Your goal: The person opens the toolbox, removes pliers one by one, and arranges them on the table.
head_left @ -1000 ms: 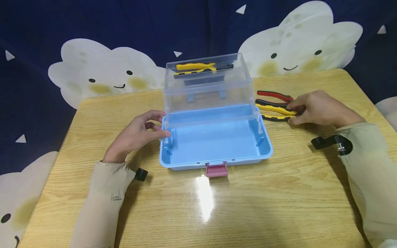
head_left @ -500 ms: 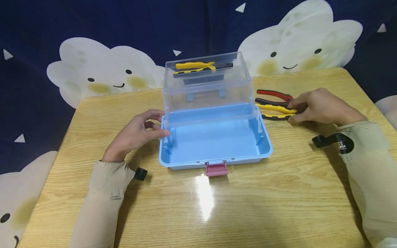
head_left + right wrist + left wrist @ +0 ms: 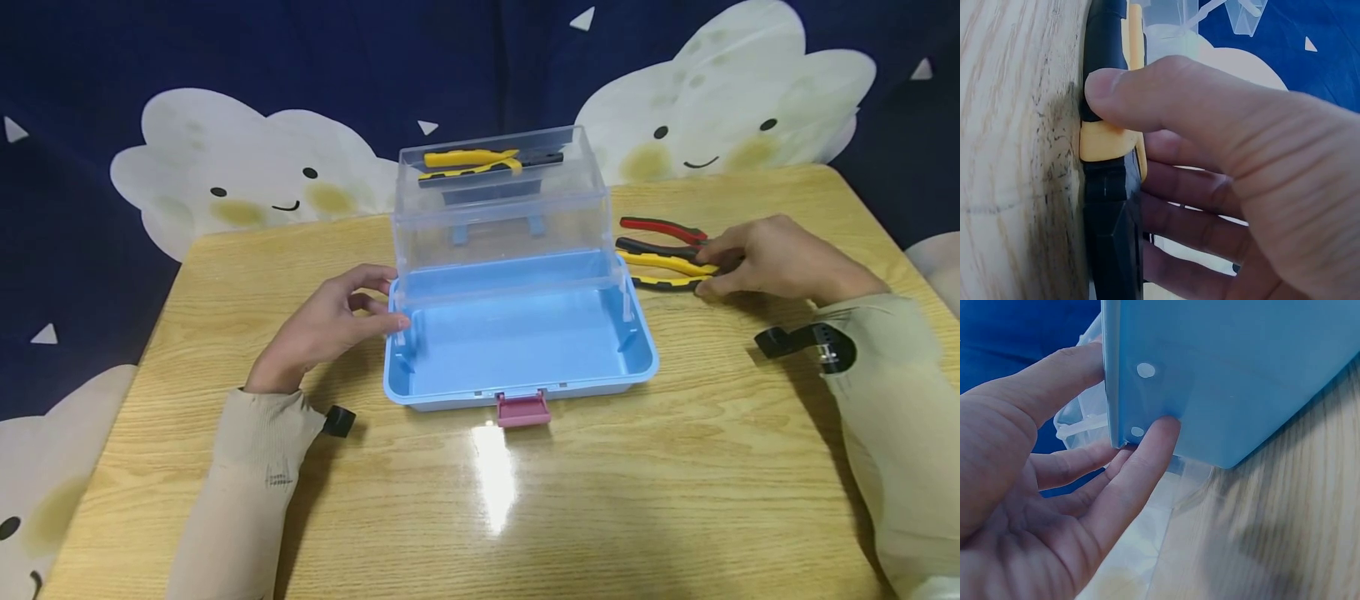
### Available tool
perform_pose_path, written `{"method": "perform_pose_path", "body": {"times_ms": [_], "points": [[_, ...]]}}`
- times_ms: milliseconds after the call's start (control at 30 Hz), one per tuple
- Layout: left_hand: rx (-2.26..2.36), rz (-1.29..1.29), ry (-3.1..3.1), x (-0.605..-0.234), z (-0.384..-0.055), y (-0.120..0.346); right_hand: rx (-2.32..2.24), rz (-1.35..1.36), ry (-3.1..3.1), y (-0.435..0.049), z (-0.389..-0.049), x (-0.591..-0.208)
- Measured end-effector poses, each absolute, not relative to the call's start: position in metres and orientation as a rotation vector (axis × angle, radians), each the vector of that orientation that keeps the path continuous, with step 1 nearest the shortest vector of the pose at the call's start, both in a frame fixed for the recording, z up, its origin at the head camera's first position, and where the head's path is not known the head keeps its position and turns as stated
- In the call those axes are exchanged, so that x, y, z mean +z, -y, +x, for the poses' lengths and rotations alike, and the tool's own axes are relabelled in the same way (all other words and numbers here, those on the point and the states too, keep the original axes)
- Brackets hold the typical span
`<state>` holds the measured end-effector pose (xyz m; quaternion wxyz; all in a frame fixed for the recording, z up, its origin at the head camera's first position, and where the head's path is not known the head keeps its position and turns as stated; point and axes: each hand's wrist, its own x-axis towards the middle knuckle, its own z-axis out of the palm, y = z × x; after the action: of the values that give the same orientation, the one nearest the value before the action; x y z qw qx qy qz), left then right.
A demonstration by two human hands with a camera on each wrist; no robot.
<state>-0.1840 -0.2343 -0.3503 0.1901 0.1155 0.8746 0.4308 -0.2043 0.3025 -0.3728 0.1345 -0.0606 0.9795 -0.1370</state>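
Observation:
A pale blue toolbox (image 3: pixel 517 346) with a raised clear tiered top stands open mid-table. My left hand (image 3: pixel 318 333) pinches its left wall; in the left wrist view the thumb goes over the rim while a fingertip presses the blue outer wall (image 3: pixel 1222 375). To the box's right lies a pair of yellow-and-black pliers (image 3: pixel 667 263). My right hand (image 3: pixel 780 260) grips these near the joint, hiding their head in the head view. In the right wrist view, the thumb lies on a handle above the dark head (image 3: pixel 1110 240), which is close to the wood.
Red-and-black pliers (image 3: pixel 660 227) lie just behind the gripped pair. Another yellow-and-black tool (image 3: pixel 468 157) sits in the clear upper tray (image 3: pixel 502 204). A pink latch (image 3: pixel 522 409) hangs at the box's front. Behind the wooden table (image 3: pixel 600 500) is a dark blue cloud-print cloth (image 3: pixel 480 67).
The view shifts very slightly. Both hands, the toolbox and the pliers otherwise stay where they were.

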Motion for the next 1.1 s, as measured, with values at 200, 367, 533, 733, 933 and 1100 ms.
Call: {"method": "perform_pose_path", "body": {"times_ms": [200, 367, 533, 733, 933, 1100], "points": [[1.212, 0.320, -2.462, -0.351, -0.183, 0.236, -0.385, -0.180, -2.825, -0.301, -0.205, -0.372], [1.213, 0.323, -2.464, -0.351, -0.184, 0.236, -0.387, -0.207, -2.821, -0.302, -0.205, -0.370], [1.221, 0.335, -2.454, -0.351, -0.185, 0.236, -0.408, -0.192, -2.821, -0.302, -0.204, -0.370], [1.207, 0.341, -2.456, -0.349, -0.186, 0.236, -0.404, -0.229, -2.889, -0.301, -0.203, -0.368], [1.202, 0.345, -2.455, -0.348, -0.187, 0.236, -0.432, -0.250, -2.993, -0.294, -0.199, -0.364], [1.207, 0.336, -2.464, -0.349, -0.186, 0.236, -0.424, -0.279, -3.043, -0.286, -0.196, -0.360]]}}
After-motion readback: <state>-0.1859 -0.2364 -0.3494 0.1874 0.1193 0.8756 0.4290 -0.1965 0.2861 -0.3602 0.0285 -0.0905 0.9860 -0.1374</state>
